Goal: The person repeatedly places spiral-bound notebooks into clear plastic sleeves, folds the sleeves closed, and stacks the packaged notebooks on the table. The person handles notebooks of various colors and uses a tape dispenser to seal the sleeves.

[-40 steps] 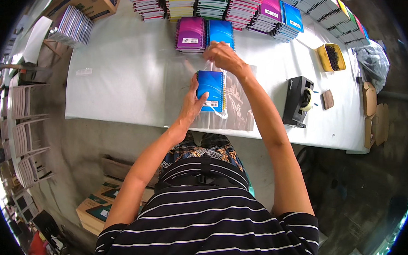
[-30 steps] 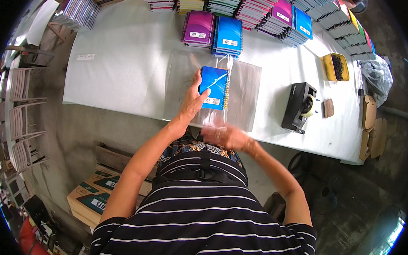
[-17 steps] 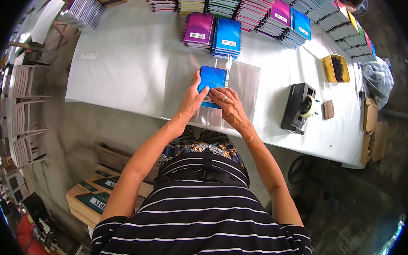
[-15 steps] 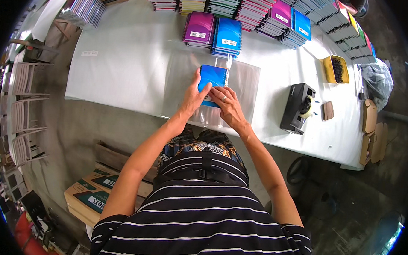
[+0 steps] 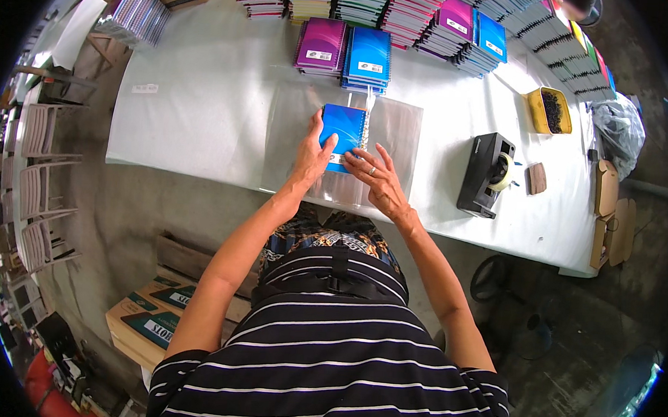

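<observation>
A blue spiral notebook (image 5: 343,126) lies on a clear plastic sheet (image 5: 397,125) near the table's front edge, its coil on the right side. My left hand (image 5: 312,156) grips the notebook's left edge, thumb across the cover. At the lower right corner, my right hand (image 5: 378,178) rests its fingertips by a white label (image 5: 338,160), the fingers spread and the index finger lifted. Just beyond stand two short stacks, a purple notebook pile (image 5: 320,45) and a blue notebook pile (image 5: 367,57).
A black tape dispenser (image 5: 480,178) stands to the right, beside a small brown block (image 5: 536,178). Farther back sits a yellow tub (image 5: 548,110) of small black pieces. Tall notebook stacks (image 5: 416,15) line the far side. Cartons (image 5: 147,323) stand at the lower left.
My right hand has eased off the cover, and its fingers have spread, the index finger rising. The left hand keeps its hold on the notebook.
</observation>
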{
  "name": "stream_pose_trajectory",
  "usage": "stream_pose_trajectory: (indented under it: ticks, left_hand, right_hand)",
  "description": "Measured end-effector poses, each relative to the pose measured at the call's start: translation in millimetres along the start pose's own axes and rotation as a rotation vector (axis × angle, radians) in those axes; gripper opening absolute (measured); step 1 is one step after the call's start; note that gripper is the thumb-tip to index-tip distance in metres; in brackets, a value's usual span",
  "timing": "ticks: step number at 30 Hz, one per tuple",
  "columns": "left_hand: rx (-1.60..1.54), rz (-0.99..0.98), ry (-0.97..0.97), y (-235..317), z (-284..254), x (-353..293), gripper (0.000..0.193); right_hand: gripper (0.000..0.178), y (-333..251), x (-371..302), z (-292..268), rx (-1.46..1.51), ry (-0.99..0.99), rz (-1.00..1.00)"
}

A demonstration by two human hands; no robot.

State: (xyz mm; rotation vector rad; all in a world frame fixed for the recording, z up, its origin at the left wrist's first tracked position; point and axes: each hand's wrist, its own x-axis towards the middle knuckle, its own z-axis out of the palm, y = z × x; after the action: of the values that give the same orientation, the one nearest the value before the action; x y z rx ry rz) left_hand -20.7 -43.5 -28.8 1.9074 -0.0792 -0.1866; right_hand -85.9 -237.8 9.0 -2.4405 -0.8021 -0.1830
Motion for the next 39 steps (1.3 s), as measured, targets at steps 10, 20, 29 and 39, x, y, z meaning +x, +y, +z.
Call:
stream_pose_trajectory:
  ticks: [10,20,29,39]
  left_hand:
    - [-0.046,-0.050,-0.041,8.9,1.1,-2.7,0.068]
    - [0.074,0.037,0.021,-0.6,-0.1,-0.8,0.065]
    - [1.068,0.138,0.151,-43.8,-74.5,-46.9,0.051]
    - [0.316,0.025,0.305,-2.4,-62.4,-61.2,0.071]
  right_hand:
    - [0.053,-14.2,6.3,12.3,-0.011,0.003,0.060]
    - [0.050,-12.2,21.7,-0.7,-0.053,0.007,0.048]
    - [0.050,-16.0,25.8,-1.8,-0.094,-0.042,0.045]
    - [0.042,-14.1,24.3,-5.2,-0.159,-0.033,-0.014]
